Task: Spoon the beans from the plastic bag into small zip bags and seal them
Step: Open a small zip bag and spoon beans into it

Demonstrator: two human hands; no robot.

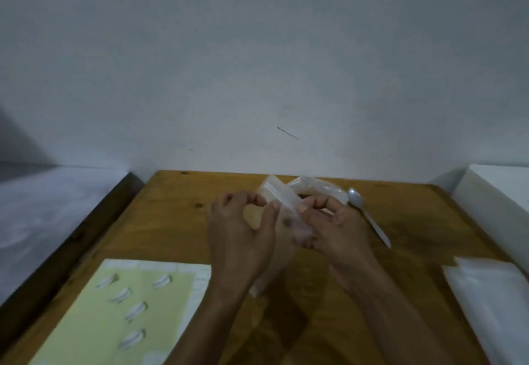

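Both forearms run off the near edge. Left hand (240,235) and right hand (332,227) pinch a blurred zip bag (286,210) above the table (177,215); its contents are unclear. Spoon (369,217) lies right.

Small clear zip bag (282,207), tilted, raised over table centre, pinched at both sides, larger plastic bag (315,188) lying at its 1 o'clock, white spoon (367,215) flat at 3 o'clock, bowl far.
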